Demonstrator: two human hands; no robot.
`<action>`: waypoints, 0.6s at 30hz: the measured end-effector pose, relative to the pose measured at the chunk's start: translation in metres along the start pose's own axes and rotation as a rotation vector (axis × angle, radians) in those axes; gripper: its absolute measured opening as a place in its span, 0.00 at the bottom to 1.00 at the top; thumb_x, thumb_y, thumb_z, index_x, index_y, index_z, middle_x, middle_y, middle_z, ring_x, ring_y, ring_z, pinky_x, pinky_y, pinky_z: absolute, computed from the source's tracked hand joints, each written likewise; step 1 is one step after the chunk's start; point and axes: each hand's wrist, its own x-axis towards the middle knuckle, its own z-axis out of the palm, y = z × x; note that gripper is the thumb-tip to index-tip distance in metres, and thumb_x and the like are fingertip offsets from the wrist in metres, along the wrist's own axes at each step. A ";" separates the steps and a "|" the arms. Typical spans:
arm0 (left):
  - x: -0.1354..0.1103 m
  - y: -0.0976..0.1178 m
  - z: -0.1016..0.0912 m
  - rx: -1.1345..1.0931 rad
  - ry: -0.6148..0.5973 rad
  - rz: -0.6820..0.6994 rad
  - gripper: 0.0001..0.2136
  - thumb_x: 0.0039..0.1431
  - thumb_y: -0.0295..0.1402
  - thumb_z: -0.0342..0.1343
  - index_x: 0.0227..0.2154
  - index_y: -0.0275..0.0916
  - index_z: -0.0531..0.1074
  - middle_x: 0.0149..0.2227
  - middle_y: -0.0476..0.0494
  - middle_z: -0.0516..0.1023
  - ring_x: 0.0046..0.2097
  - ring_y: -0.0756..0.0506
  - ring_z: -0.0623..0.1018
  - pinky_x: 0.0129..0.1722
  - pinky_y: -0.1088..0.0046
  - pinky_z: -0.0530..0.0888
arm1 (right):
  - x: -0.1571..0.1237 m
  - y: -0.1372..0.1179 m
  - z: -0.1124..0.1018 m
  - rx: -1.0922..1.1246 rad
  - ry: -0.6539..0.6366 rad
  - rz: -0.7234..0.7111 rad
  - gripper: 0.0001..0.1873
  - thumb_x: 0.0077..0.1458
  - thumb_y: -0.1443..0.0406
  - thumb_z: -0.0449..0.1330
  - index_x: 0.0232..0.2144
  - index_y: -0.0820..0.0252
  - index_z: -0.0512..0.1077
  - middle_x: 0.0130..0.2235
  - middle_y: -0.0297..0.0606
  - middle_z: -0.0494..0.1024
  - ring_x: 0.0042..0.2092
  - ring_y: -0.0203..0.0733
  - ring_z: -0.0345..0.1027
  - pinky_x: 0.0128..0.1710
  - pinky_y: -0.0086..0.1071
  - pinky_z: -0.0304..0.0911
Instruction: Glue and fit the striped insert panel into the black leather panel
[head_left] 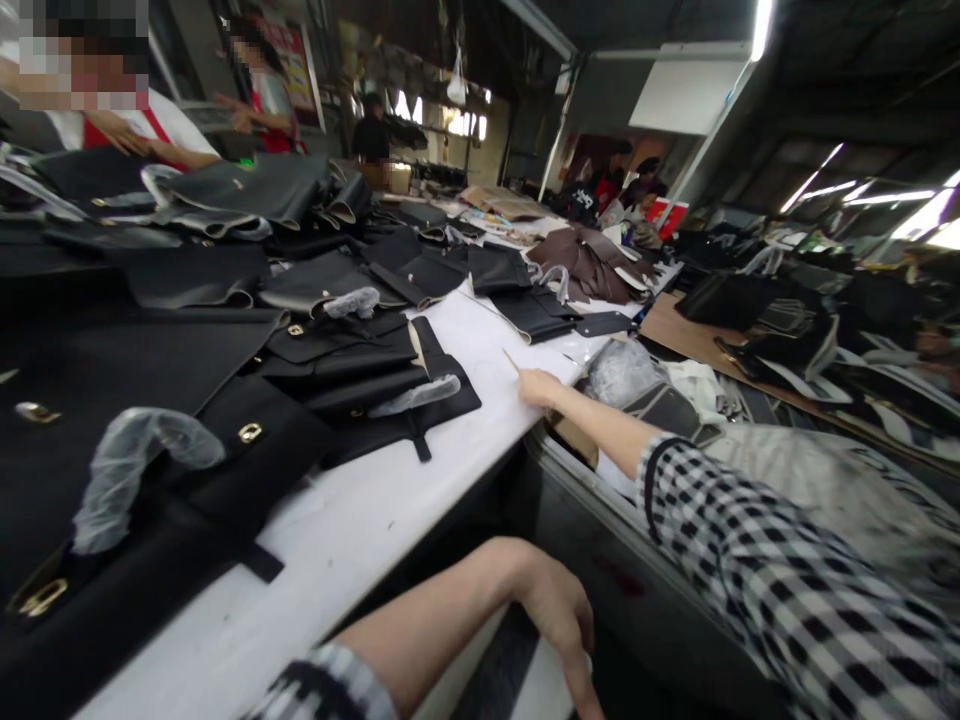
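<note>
My right hand (538, 388) reaches over the edge of the white tabletop, fingers closed around a thin, light brown stick (511, 362) that points up and left. My left hand (559, 605) hangs in front of the table with the wrist bent sharply, one finger stretched downward; nothing shows in it, though its fingertips reach the bottom of the picture. Left of my right hand lies a black leather bag piece (442, 400) with a clear plastic-wrapped handle (416, 396). A larger black bag piece (247, 490) with gold fittings and a wrapped handle (142, 450) lies nearer.
Black leather pieces (187, 270) lie in overlapping piles across the table (360, 530). Brown leather pieces (589, 260) are stacked farther back. A bin (577, 480) with plastic wrapping (622, 372) stands against the table's right side. Several people work in the background.
</note>
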 end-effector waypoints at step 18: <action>0.007 0.001 0.000 -0.046 -0.008 0.042 0.29 0.46 0.37 0.64 0.51 0.29 0.69 0.47 0.39 0.78 0.48 0.38 0.77 0.47 0.66 0.73 | -0.307 0.105 0.034 0.628 -0.897 0.037 0.24 0.60 0.46 0.53 0.33 0.63 0.68 0.20 0.32 0.69 0.15 0.30 0.60 0.09 0.18 0.52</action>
